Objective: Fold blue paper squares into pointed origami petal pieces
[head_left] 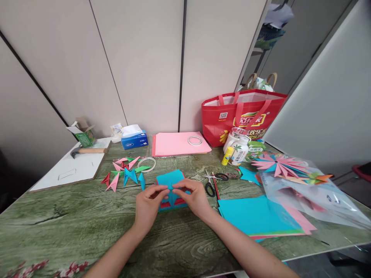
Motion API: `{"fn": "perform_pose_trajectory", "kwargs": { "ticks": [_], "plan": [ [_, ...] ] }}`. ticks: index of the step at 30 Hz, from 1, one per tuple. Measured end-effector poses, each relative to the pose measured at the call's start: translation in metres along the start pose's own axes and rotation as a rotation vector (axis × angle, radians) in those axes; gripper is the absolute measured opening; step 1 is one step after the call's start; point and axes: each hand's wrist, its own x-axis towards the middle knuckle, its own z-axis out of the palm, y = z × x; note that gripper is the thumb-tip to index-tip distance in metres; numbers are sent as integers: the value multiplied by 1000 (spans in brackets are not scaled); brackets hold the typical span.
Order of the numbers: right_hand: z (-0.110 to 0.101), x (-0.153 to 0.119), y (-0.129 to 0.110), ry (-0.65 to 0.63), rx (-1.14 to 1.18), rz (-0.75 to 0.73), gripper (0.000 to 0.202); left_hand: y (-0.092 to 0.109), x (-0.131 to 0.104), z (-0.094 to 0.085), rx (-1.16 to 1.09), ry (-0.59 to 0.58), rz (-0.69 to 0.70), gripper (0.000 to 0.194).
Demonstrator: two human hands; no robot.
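Observation:
Between my left hand (147,206) and my right hand (196,199) is a small piece of blue folded paper (171,197), pinched at its top by the thumb and fingers of each hand. Directly beneath and behind it lies a pile of small paper sheets (169,177), blue on top with red and green showing at the edges. To the left of my left hand, folded paper pieces (131,175) in blue, pink, red and green are scattered. Scissors (211,179) with black handles rest to the right of the pile, blades spread, beside a red pencil (216,187).
Large blue sheets (257,214) lie at right, partly under a plastic bag (315,200) bearing a pink paper star (279,164). Behind stand a glue stick (227,156), a white bottle (240,151) and a red bag (214,123). A hammer (89,151) rests on a white board at left.

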Motion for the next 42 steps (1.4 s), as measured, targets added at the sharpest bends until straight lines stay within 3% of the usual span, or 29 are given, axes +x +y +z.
{"fn": "perform_pose_trajectory", "kwargs": {
  "ticks": [6,11,14,21,27,35,39,42],
  "plan": [
    [1,-2,-2,12,-67,-42,8,-9,-2,-1,107,-45,182,12],
    [0,-3,-7,-13,-124,-78,8,-11,0,-4,207,-56,246,11],
    [-1,-2,-7,-36,-123,-86,10,-8,1,-4,177,-105,200,12],
    [-1,-3,-6,-47,-89,13,10,-1,6,-5,-5,-149,-57,24],
    [1,-6,-6,-63,-1,82,12,-1,6,-5,-85,-152,-104,16],
    [-2,-5,-9,-73,-132,-111,10,-8,4,-5,-71,-127,-62,15],
    [-2,-6,-5,-85,-117,-54,11,-5,2,-3,-47,-171,-107,16],
    [0,-7,-1,-60,7,96,14,-5,2,-3,-60,-198,-168,21]
  ]
}}
